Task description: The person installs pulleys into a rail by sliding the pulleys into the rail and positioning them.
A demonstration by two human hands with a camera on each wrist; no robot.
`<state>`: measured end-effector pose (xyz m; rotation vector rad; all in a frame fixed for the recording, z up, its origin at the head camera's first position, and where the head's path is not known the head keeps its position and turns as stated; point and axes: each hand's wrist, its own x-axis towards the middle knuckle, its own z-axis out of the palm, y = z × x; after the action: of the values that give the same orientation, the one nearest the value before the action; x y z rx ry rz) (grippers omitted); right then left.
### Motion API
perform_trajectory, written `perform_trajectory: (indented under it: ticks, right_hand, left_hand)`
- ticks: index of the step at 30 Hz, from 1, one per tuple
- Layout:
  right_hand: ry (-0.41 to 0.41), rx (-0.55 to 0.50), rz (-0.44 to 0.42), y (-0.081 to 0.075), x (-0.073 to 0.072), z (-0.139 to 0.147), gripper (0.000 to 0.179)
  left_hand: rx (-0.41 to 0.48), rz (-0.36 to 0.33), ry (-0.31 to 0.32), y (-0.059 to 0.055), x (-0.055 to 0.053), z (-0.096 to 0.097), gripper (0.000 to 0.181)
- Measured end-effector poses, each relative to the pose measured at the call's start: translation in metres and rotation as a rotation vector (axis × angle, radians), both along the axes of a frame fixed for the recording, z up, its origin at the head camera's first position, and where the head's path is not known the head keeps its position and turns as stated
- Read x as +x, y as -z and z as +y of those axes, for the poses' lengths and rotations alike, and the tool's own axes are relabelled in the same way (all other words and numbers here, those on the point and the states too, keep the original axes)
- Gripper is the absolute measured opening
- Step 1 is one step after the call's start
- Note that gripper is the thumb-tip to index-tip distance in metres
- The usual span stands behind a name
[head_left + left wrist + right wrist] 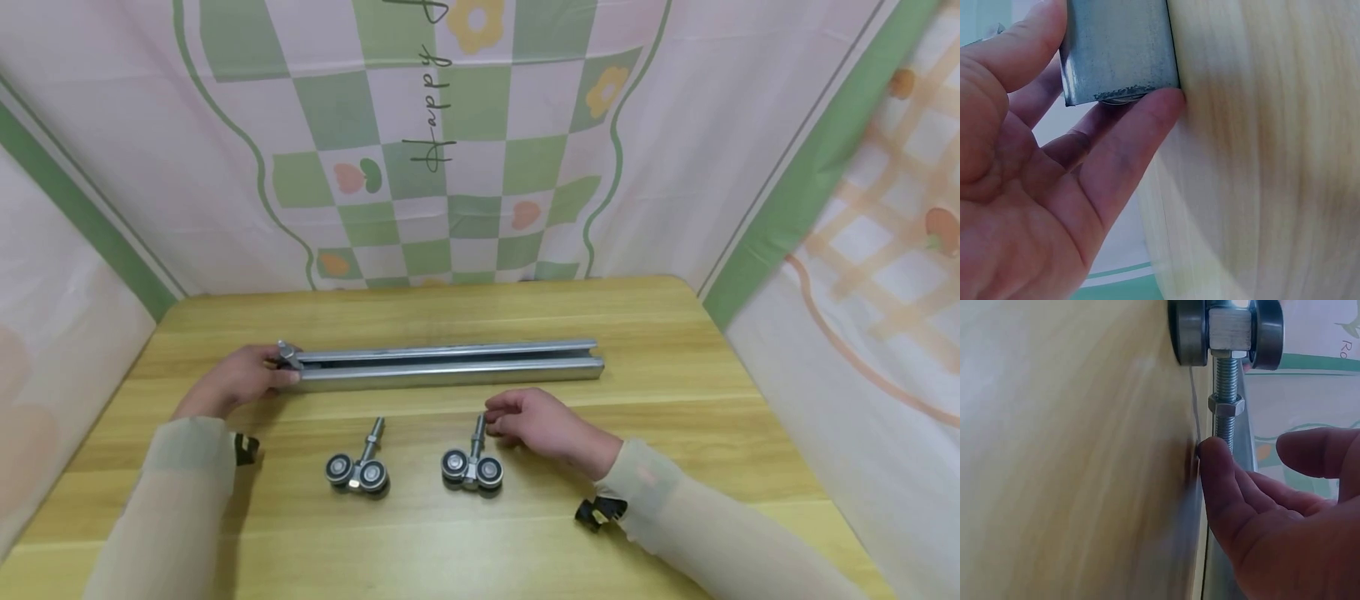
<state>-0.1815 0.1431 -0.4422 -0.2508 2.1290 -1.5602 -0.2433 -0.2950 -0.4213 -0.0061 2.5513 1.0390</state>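
Note:
A long metal channel rail (450, 367) with a slot along its top lies across the table. My left hand (243, 379) holds its left end, thumb on the near side and fingers around the end (1119, 56). From the slot there, a threaded bolt (287, 353) stands up; what lies below it is hidden inside the rail. My right hand (543, 423) is at the bolt tip of a roller trolley (472, 468), fingertips right beside the thread and thumb apart (1225, 425). A second roller trolley (358, 471) lies to its left, bolt pointing away from me.
The wooden table (675, 517) ends at a patterned curtain (465, 167) behind it, with more curtain cloth (862, 333) along the right side. Black wrist straps (600, 512) show at both sleeves.

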Motion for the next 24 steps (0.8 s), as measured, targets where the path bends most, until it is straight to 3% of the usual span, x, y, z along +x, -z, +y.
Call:
perform_trajectory:
  ticks: [13, 24]
  right_hand:
    - [0.107, -0.231, -0.241, -0.001, -0.001, -0.004, 0.04]
    - [0.104, -0.267, -0.282, 0.005, -0.002, -0.011, 0.039]
  left_hand:
    - [0.0, 0.002, 0.005, -0.001, 0.0, 0.001, 0.055]
    - [0.018, -0.01, -0.008, 0.0, -0.001, 0.001, 0.054]
